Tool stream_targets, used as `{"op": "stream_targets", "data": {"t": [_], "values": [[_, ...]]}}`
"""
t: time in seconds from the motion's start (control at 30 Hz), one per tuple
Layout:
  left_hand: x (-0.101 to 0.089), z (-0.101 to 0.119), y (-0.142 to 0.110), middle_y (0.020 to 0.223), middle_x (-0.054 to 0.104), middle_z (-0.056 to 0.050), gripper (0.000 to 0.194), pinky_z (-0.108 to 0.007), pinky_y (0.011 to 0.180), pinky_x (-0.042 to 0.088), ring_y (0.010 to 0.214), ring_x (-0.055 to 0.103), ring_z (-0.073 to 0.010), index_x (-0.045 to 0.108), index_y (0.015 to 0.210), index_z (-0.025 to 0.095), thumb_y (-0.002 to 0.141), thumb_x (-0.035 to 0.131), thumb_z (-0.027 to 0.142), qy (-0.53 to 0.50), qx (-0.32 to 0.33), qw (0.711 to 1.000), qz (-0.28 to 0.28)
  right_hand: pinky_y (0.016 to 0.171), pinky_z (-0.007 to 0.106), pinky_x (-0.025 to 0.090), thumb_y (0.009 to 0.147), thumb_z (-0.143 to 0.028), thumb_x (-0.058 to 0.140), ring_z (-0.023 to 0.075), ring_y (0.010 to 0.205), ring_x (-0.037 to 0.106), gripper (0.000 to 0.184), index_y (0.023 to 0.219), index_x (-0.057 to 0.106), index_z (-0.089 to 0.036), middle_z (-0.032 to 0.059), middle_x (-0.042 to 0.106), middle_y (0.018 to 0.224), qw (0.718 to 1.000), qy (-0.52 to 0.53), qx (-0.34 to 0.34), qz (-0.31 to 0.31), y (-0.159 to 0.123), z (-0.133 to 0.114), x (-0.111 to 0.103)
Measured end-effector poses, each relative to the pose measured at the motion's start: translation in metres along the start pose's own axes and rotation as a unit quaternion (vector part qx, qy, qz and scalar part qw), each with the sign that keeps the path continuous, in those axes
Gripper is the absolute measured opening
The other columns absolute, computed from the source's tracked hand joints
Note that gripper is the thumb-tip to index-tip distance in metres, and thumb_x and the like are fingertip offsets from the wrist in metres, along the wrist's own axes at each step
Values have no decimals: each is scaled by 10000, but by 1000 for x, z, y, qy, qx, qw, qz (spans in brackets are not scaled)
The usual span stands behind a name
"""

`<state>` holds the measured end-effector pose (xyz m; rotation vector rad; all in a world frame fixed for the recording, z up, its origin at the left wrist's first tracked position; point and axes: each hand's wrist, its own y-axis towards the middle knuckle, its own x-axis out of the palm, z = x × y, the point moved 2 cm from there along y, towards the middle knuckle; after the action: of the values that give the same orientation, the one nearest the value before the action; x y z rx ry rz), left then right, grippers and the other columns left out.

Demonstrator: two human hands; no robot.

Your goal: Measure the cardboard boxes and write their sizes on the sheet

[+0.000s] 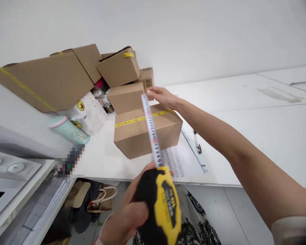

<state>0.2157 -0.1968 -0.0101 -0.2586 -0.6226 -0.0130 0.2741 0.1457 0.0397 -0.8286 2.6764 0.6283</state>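
My left hand (127, 212) grips the black and yellow case of a tape measure (159, 207) close to the camera. Its white blade (151, 131) runs out over a cardboard box (140, 136) sealed with a strip of yellow tape. My right hand (160, 97) reaches to the far edge of that box and pinches the blade's end there. The box stands on the white table (244, 136) near its front edge.
Several more cardboard boxes (119, 66) are piled at the back left, with a large flat one (46, 80) leaning. A pastel bottle (68, 129), white packages (91, 112), a printed sheet (173, 161) and a pen (197, 144) lie around. Bags sit under the table.
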Motion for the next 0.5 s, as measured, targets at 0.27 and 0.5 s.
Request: {"op": "stream_targets", "data": {"t": [0.27,0.5], "values": [[-84,55,-15,1352,622,-77,785,-445,678,639,971,685,-370,675,1213,312,470,892,441,118,278,904,304,1031,421,422,896,-672,493,313,1298,500,610,1271,618,-208,119,581,1393,989,-7,108,99,-87,22,-40],[-95,52,30,1094,698,-112,646,-517,897,574,1073,644,-360,717,1038,175,492,866,488,120,295,915,248,929,432,525,884,-641,532,302,1160,610,532,1231,669,-263,82,665,1303,977,85,185,-62,-120,34,-29]]}}
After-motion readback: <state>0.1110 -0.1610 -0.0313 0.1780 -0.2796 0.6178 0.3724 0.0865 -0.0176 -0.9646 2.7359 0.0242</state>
